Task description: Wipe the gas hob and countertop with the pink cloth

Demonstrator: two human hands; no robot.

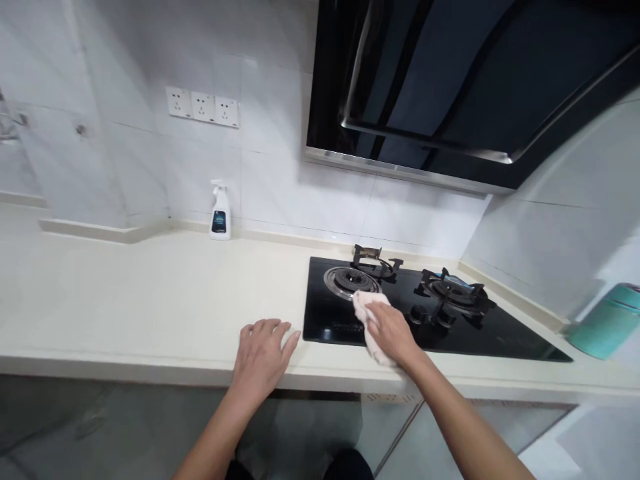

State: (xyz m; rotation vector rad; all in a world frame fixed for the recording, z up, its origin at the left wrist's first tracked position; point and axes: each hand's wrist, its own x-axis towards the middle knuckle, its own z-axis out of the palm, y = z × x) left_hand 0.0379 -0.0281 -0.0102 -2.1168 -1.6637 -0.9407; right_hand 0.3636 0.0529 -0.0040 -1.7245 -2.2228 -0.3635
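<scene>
My right hand (391, 331) is closed on a pale pinkish-white cloth (373, 343). The cloth lies against the front of the black glass gas hob (330, 317), just below the left burner (353, 280), and its lower end hangs over the counter's front strip. Left of the hob, my left hand (263, 353) is at the front edge of the cream countertop (150, 300). It holds nothing, with its fingers spread. The left burner is bare; a black pan support (377, 263) sits behind it. On the right burner (455, 293) another support is in place.
A white spray bottle (221, 210) stands against the wall, below the sockets (203, 107). Over the hob hangs a black range hood (425, 87). Control knobs (419, 314) sit between the burners. A turquoise container (607, 320) stands at the far right.
</scene>
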